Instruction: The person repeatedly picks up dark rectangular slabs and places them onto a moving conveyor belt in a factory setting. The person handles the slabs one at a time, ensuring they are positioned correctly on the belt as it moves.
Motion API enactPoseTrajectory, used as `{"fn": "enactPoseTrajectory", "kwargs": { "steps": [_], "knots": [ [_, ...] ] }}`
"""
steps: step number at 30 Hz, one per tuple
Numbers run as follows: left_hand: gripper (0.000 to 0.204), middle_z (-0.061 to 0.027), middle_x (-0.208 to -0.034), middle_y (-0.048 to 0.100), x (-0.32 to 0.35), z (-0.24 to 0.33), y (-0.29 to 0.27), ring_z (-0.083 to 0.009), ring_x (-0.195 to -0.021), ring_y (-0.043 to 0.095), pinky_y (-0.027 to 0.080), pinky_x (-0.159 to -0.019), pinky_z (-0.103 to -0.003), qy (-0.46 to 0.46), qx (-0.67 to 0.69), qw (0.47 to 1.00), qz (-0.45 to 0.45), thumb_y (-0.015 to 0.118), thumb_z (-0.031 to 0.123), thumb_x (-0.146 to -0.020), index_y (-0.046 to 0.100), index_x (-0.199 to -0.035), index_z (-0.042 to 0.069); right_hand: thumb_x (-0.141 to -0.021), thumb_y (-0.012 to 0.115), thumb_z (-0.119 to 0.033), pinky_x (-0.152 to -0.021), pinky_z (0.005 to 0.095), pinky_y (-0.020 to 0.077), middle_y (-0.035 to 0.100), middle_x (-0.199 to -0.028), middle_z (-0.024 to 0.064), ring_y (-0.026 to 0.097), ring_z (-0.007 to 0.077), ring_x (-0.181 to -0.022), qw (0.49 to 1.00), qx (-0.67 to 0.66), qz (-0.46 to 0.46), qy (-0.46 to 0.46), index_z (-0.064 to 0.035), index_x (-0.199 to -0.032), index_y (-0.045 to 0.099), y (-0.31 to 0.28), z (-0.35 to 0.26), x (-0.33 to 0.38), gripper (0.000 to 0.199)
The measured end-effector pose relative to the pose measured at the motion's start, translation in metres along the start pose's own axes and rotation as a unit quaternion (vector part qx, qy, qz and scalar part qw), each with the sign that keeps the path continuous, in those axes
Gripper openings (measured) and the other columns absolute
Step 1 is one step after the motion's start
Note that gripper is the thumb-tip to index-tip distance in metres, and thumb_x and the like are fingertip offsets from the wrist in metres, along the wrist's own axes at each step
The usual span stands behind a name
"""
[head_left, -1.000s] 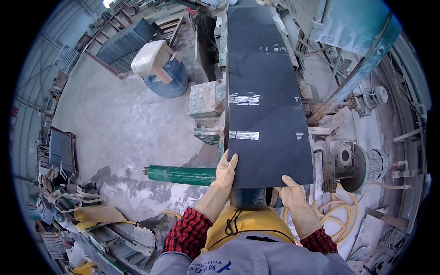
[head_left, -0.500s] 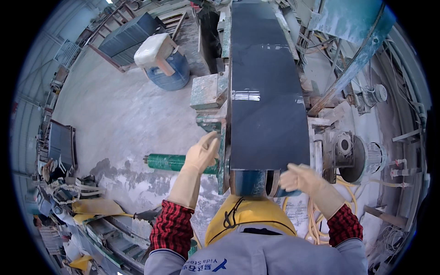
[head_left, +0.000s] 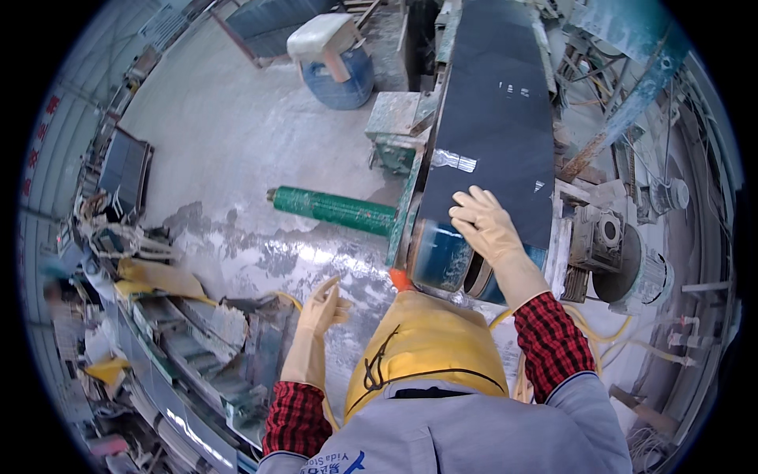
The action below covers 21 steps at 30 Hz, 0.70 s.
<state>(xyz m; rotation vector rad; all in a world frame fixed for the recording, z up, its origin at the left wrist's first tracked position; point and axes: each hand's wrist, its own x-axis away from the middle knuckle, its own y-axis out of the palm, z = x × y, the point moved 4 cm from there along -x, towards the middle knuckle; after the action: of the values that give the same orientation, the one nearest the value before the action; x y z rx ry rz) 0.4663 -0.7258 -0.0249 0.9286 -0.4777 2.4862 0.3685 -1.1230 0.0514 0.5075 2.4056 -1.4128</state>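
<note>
A long dark slab (head_left: 493, 126) with a glossy top lies on the machine bed ahead of me, its near end over blue rollers (head_left: 440, 254). My right hand (head_left: 483, 225), in a cream rubber glove, is at the slab's near end with the fingers stretched out. Whether the fingertips touch the slab, I cannot tell. My left hand (head_left: 322, 306), gloved alike, is held away from the machine on the left; its fingers are extended and nothing is in them. A yellow apron (head_left: 430, 344) covers my front, close to the rollers.
A green cylinder (head_left: 332, 210) sticks out leftward from the machine frame. Beyond it stands a blue barrel (head_left: 338, 81) with a white cover. Motors (head_left: 602, 237) and yellow hoses (head_left: 604, 328) lie right of the rollers. Metal frames and clutter (head_left: 189, 340) fill the lower left.
My view has turned toward the left. The left hand has come away from the machine's left edge, back toward me. My right hand has moved from the slab's near right corner onto or over its end.
</note>
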Motion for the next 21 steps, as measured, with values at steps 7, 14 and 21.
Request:
{"fn": "enactPoseTrajectory", "kwargs": {
  "steps": [7,14,21],
  "knots": [
    [0.050,-0.0154,-0.089,0.070,0.067,-0.099,-0.092,-0.0133,-0.056,0.060,0.049,-0.048,-0.024,-0.002,0.184,0.973,0.142,0.053,0.027,-0.109,0.043,-0.153,0.007,-0.089,0.074,-0.018,-0.120,0.0400,0.0358,0.067,-0.136,0.0070,0.050,0.0363,-0.138,0.988,0.009,-0.038,0.150,-0.0144,-0.104,0.077,-0.030,0.063,0.074,0.016],
    [0.047,-0.0134,-0.092,0.071,0.152,-0.158,-0.162,-0.0102,-0.057,0.059,0.048,-0.049,-0.021,0.051,0.233,0.930,0.279,0.052,0.029,-0.109,0.047,-0.151,0.008,-0.087,0.077,-0.015,-0.118,0.0405,0.0394,0.070,-0.130,0.0117,0.056,0.0356,-0.133,0.965,0.063,0.087,0.237,-0.0142,-0.103,0.078,-0.042,0.098,0.134,0.016],
    [0.048,-0.0135,-0.108,0.071,0.239,-0.259,-0.274,-0.0110,-0.083,0.065,0.055,-0.076,-0.023,0.161,0.242,0.825,0.485,0.050,0.026,-0.110,0.043,-0.152,0.005,-0.085,0.077,-0.005,-0.108,0.0430,0.0492,0.073,-0.120,0.0159,0.065,0.0392,-0.121,0.995,-0.045,0.061,0.070,-0.0111,-0.099,0.076,0.075,-0.108,0.099,0.016]
  ]
}}
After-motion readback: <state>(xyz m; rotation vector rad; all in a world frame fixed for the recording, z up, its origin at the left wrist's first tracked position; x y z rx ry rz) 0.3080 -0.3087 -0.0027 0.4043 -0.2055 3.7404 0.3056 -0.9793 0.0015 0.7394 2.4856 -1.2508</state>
